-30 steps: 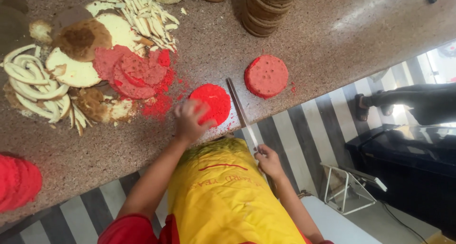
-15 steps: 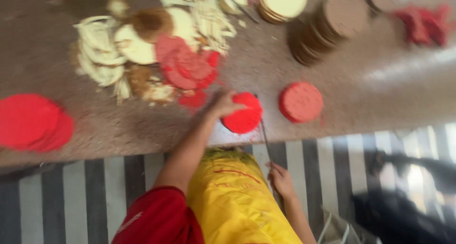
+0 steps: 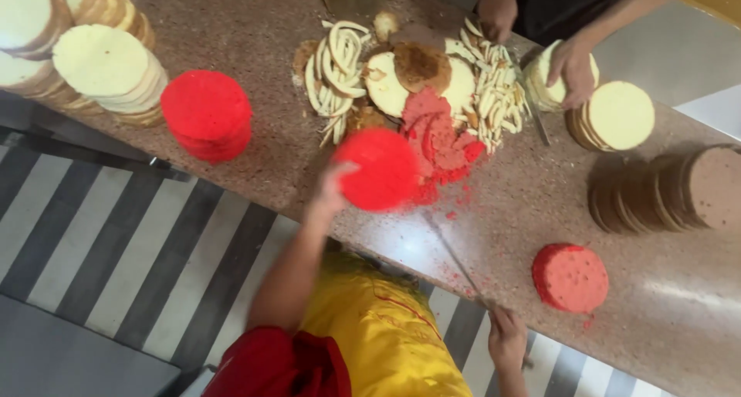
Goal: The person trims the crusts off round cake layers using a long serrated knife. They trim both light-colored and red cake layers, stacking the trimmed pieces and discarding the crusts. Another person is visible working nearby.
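My left hand [image 3: 330, 190] holds a thin round red cake slice [image 3: 378, 170] lifted just above the speckled stone counter [image 3: 262, 142], between the scrap heap and a stack of red slices [image 3: 206, 114] to the left. My right hand [image 3: 507, 338] grips the handle of a long knife [image 3: 454, 256] whose blade lies flat on the counter near its front edge. A thicker red cake round [image 3: 570, 276] sits on the counter to the right of the knife.
A heap of cake trimmings [image 3: 421, 80], white, brown and red, lies mid-counter. Pale cake stacks [image 3: 100, 69] stand at the far left, brown layers [image 3: 668, 188] at right. Another person's hands [image 3: 571, 69] rest on pale rounds [image 3: 617, 115] across the counter. Striped floor lies below.
My left hand has lifted the red slice off the counter and carried it leftward, away from the knife. The view has swung left, bringing the red stack closer to centre.
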